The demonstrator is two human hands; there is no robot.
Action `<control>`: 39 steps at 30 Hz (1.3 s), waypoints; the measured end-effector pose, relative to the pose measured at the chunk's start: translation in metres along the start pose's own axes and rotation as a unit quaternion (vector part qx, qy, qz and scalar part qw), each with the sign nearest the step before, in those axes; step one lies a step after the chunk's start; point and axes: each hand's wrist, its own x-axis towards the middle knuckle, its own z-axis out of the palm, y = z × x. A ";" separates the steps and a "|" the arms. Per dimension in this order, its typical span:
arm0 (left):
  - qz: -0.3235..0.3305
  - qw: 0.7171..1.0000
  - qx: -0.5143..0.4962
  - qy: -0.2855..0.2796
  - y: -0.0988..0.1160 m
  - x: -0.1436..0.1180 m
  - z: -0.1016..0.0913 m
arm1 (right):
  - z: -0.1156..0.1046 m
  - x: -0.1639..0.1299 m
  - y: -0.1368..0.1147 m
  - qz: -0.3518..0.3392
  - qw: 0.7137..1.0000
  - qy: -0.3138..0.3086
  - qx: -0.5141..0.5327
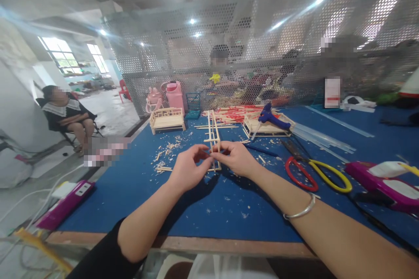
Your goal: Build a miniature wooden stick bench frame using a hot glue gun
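My left hand (193,165) and my right hand (238,158) meet over the middle of the blue table (216,213). Between them a small frame of thin wooden sticks (214,133) stands on the surface. Fingers of both hands are pinched on its lower near part. The fingertips partly hide the joint they hold. Beyond the frame lies a pile of red and pale sticks (229,114). A blue glue gun (273,118) rests on a small wooden stick model (250,126) right of the hands.
A finished-looking miniature wooden bench (167,120) stands left. Scissors with red and yellow handles (314,174), clear glue sticks (324,139) and a purple power strip (382,183) lie right. Another power strip (65,205) sits at the left edge. A perforated screen (183,48) rises behind; a seated person (70,115) is left.
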 end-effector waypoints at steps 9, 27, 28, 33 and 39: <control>-0.115 0.932 -0.339 0.056 0.014 0.015 0.002 | 0.004 0.000 0.003 0.028 0.997 -0.009 0.069; -0.127 0.918 -0.372 0.053 0.018 0.022 0.010 | 0.005 0.001 0.008 0.053 0.988 -0.008 0.148; -0.121 0.920 -0.370 0.056 0.018 0.022 0.010 | 0.005 0.001 0.009 0.059 0.989 -0.020 0.133; -0.101 0.930 -0.346 0.068 0.018 0.022 0.009 | 0.005 0.001 0.018 0.090 0.989 -0.076 0.088; -0.089 0.937 -0.332 0.069 0.019 0.022 0.009 | 0.005 0.002 0.018 0.089 0.990 -0.080 0.074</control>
